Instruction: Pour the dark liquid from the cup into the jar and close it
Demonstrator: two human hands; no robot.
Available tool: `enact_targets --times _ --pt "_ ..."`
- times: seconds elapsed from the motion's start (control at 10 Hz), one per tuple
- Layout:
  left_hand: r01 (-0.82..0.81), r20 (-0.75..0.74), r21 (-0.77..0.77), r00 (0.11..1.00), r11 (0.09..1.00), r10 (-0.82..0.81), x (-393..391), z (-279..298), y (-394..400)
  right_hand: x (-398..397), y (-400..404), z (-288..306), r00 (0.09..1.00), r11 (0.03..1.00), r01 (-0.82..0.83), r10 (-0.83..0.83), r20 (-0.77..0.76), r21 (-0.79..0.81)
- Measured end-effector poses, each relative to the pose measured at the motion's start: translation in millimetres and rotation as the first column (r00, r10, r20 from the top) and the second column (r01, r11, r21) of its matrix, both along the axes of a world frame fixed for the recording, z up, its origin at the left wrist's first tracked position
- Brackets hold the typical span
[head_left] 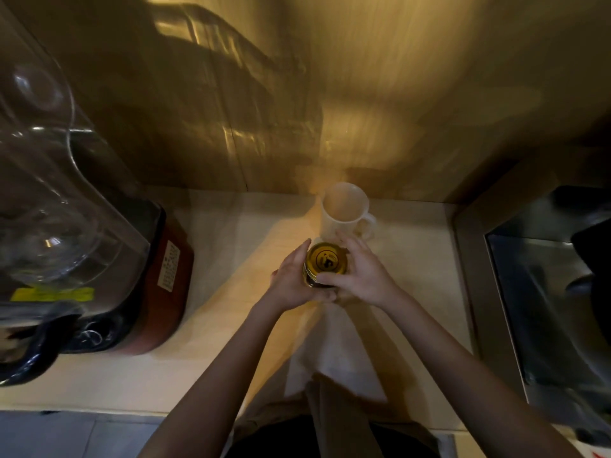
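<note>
A small glass jar (317, 281) stands on the light counter (231, 246) in the middle of the view, dark inside, with a gold lid (326, 260) on top. My left hand (295, 281) cups the jar's left side. My right hand (358, 271) grips the lid from the right, fingers curled around its rim. Just behind the jar stands a white cup (345, 209) with its handle to the right; its inside looks pale, with no liquid visible.
A blender with a clear pitcher (49, 193) on a dark red base (165, 285) fills the left. A metal sink (549, 292) lies at the right. A pale cloth (334, 358) hangs over the counter's front edge. A wood-panelled wall rises behind.
</note>
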State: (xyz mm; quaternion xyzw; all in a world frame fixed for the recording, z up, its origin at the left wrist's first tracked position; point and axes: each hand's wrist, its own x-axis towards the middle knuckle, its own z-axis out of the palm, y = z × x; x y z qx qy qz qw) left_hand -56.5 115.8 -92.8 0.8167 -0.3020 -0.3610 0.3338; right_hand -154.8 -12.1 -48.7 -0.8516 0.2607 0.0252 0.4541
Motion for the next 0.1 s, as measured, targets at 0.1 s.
enact_targets --times 0.1 --pt "0.015 -0.013 0.009 1.0 1.0 -0.015 6.4 15.5 -0.4 -5.0 -6.9 23.4 0.951 0.897 0.249 -0.299 0.085 0.366"
